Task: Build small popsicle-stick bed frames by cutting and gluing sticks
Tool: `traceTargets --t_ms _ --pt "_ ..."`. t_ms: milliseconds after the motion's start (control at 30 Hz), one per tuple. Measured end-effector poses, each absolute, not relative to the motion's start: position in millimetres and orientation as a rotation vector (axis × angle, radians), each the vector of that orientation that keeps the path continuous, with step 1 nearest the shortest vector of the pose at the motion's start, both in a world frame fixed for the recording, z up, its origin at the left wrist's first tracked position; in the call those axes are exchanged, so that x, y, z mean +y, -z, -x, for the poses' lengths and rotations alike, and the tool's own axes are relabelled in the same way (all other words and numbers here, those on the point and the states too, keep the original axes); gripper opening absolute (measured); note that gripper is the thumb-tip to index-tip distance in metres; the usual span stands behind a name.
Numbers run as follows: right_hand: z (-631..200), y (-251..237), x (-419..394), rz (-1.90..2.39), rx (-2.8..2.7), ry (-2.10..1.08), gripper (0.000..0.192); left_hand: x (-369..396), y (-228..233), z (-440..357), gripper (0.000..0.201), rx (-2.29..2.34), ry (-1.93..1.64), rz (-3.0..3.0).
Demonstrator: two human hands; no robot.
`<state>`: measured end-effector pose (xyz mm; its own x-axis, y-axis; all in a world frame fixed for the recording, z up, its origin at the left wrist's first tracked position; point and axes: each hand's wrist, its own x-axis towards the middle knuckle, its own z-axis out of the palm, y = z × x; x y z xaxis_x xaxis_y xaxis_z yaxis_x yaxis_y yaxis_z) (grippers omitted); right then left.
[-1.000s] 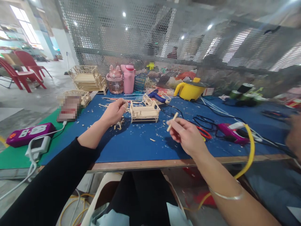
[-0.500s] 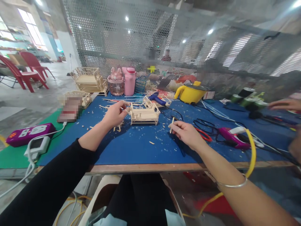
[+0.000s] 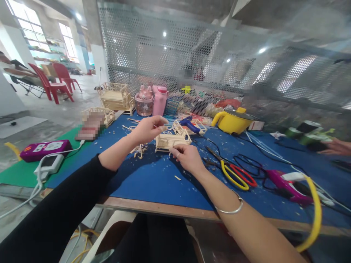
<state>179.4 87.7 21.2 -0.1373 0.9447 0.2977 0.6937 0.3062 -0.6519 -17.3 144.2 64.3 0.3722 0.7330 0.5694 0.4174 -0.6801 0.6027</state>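
A small wooden stick bed frame stands on the blue table mat. My right hand rests at the frame's front right corner, fingers pinched on a short wooden stick that is mostly hidden by them. Just above the frame's left end my left hand hovers with thumb and fingertips pressed together; nothing shows between them. Wood scraps lie under the left hand.
Yellow and red scissors, a pink glue gun with a yellow cable, a blue glue gun, a yellow pot and pink bottles surround the work. Finished stick models stand far left. Another person's hand is at right.
My right hand has moved left and forward with the stick, from mid-air down to the bed frame's corner. My left hand stays above the frame's left end. The camera has shifted.
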Motion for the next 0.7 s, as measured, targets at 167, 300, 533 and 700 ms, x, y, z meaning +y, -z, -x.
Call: traceTargets --t_ms 167,300,533,700 --pt "-174 -21 88 1.443 -1.881 -0.348 0.026 163 -82 -7 0.027 0.931 -0.908 -2.401" --pt "-170 -16 90 1.482 -1.839 -0.407 0.025 166 -76 -8 0.027 0.881 -0.864 -2.357" --pt "-171 -19 91 1.544 -1.794 -0.295 0.026 154 -68 -2 0.026 0.908 -0.916 -2.427" --pt "-169 -19 92 1.558 -1.789 -0.267 0.024 149 -66 -5 0.031 0.931 -0.897 -2.516"
